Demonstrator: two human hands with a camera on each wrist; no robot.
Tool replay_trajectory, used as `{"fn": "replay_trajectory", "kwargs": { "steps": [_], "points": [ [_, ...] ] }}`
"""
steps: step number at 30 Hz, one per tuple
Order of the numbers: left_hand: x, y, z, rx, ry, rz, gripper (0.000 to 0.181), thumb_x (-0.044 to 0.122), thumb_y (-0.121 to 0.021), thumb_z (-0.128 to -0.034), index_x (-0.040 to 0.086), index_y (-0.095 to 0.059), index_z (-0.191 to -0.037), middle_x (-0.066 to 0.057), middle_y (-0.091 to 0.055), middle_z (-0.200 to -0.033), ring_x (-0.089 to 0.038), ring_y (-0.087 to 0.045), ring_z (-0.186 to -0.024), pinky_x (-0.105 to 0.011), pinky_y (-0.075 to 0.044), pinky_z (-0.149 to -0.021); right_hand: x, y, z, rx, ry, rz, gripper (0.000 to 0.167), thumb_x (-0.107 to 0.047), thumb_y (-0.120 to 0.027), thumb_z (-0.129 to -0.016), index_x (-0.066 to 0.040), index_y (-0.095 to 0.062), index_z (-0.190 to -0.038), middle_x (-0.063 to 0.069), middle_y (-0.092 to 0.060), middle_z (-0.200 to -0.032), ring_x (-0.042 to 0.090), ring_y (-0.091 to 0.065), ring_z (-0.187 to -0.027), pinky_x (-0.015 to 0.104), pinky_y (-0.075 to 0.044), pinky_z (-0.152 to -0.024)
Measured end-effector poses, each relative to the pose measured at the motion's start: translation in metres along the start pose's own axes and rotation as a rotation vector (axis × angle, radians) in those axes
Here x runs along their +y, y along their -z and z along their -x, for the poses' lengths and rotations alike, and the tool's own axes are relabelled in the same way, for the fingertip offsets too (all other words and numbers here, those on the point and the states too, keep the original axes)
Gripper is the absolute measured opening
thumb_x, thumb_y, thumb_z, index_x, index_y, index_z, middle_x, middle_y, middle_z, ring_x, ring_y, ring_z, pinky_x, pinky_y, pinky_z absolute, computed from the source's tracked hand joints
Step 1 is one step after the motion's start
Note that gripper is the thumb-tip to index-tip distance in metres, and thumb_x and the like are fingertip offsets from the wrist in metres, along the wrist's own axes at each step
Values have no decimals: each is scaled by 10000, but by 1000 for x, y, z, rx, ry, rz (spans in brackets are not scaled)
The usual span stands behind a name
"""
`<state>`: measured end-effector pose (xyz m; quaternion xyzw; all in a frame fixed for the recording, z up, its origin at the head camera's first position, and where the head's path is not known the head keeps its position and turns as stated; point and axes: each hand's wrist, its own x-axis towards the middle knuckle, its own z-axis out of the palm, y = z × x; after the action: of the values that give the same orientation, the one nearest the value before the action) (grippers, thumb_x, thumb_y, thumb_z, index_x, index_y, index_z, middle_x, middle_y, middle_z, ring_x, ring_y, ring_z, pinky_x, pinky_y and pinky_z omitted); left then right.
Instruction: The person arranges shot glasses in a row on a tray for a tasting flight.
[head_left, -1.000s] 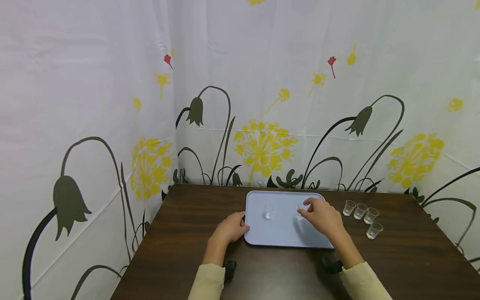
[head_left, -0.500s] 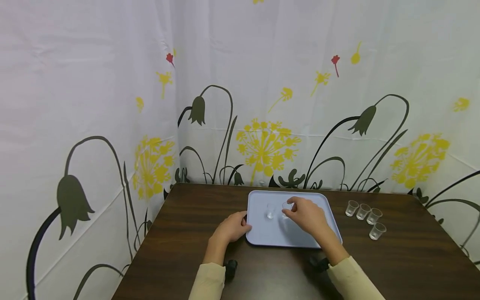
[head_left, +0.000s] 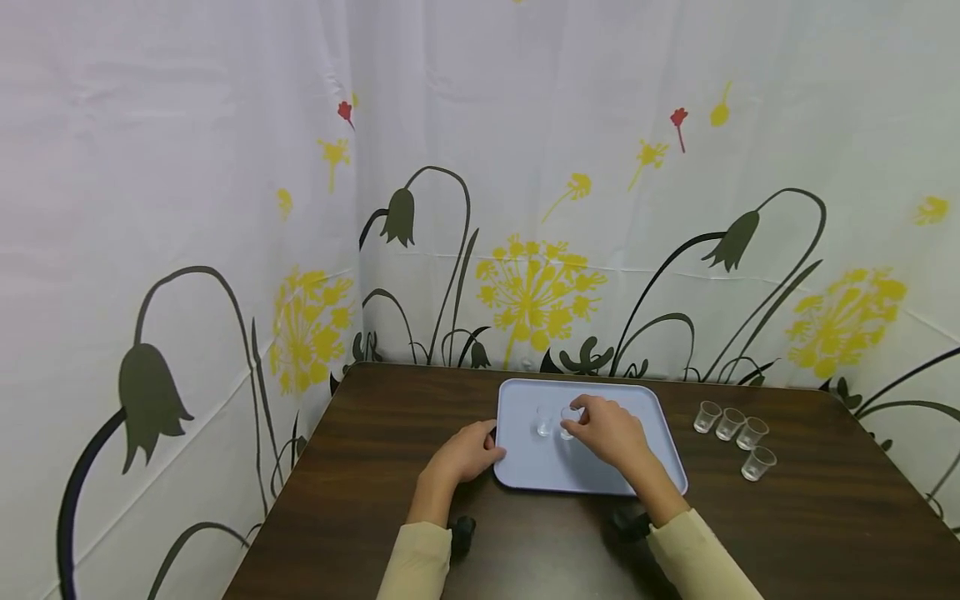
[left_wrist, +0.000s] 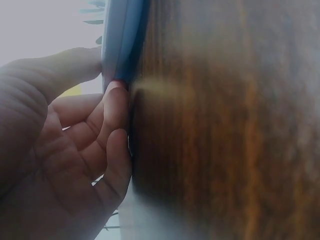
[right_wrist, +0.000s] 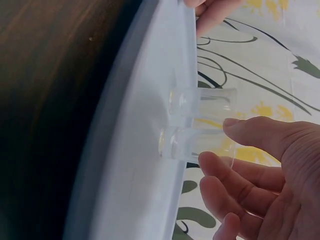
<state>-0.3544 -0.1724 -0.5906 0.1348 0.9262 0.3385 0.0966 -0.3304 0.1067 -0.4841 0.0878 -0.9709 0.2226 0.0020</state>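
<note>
My left hand grips the left rim of a pale blue tray. In the left wrist view its thumb lies on the upper side of the tray's edge, and fingertips reach underneath. Over the tray, my right hand pinches a small clear plastic cup near its rim, between thumb and fingers. That cup is upright, its base at the tray's surface. Close on its left stands a second clear cup, also upright; in the right wrist view a slim gap at most parts the two.
Several more clear cups stand in a loose row on the dark wooden table, right of the tray. A white curtain with printed flowers hangs behind the table and along its left.
My right hand has carried its cup leftward across the tray until it is beside the other cup. My left hand keeps its hold on the rim. The head view has shifted slightly.
</note>
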Motion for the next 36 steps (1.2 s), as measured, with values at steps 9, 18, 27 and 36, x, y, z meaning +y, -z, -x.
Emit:
{"fn": "replay_trajectory", "kwargs": {
  "steps": [9,18,27,36],
  "points": [
    [-9,-4,-9,-1,-6,-1,136,310,-736,-982,229,-628,-971,79,-596,-744,-109,-535,-639,-309,-435,-604,-2,-9,-6,1,-2,-14,415,-393,-811,-941,-146,-760,-1271,-27,-795,-930,145,-677,-754,372,-496,-613],
    [-11,-5,-13,-15,-10,8,158,304,-742,-983,218,-618,-936,61,-591,-726,-128,-538,-626,-316,-436,-586,-3,-7,-6,1,6,-24,463,-368,-823,-937,-147,-720,-1330,-24,-786,-919,143,-675,-750,372,-495,-613],
    [3,2,0,-16,-11,17,156,302,-739,-997,203,-619,-980,57,-582,-761,-124,-526,-649,-300,-429,-605,6,1,4,-21,33,-66,587,-297,-828,-930,-174,-614,-1463,-25,-767,-944,144,-645,-742,375,-474,-636],
    [26,16,17,-14,-20,-10,227,262,-716,-1020,95,-638,-1152,13,-570,-802,-151,-519,-692,-325,-429,-634,27,24,20,8,22,-66,473,-352,-784,-977,-141,-671,-1385,-7,-783,-948,169,-696,-805,404,-515,-664]
  ]
}}
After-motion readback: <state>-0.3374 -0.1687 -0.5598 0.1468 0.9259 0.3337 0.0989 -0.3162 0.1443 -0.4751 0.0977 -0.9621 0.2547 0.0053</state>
